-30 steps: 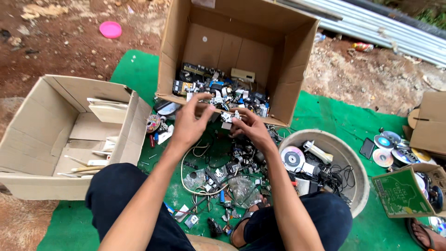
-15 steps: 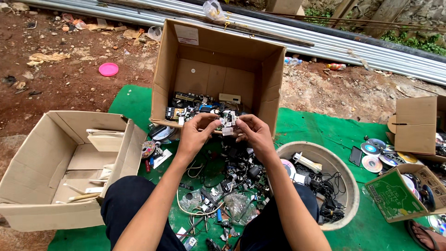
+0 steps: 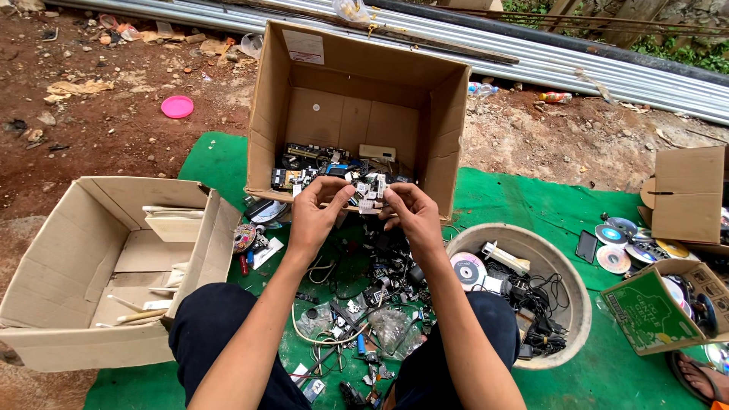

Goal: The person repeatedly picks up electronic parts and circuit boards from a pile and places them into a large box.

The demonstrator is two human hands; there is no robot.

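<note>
My left hand (image 3: 315, 216) and my right hand (image 3: 410, 212) are raised together in front of me, both pinching a small white and black electronic part (image 3: 368, 190) between the fingertips. Right behind it stands a big open cardboard box (image 3: 357, 114) tipped on its side, with several circuit boards and plastic parts (image 3: 319, 163) inside. Below my hands, between my knees, a heap of loose wires and small electronic scraps (image 3: 364, 304) lies on the green mat (image 3: 531, 205).
A shallow cardboard box (image 3: 99, 266) with white strips sits at my left. At the right stand a round grey basin (image 3: 531, 288) with discs and cables, loose discs (image 3: 615, 250), a green carton (image 3: 653, 311) and another box (image 3: 687, 193). Someone's sandalled foot (image 3: 702, 376) shows bottom right. Corrugated metal sheets (image 3: 531, 61) lie behind.
Both hands have lifted from the scrap pile up to the box mouth with the small part between them. The view has tilted up, showing more of the ground and metal sheets.
</note>
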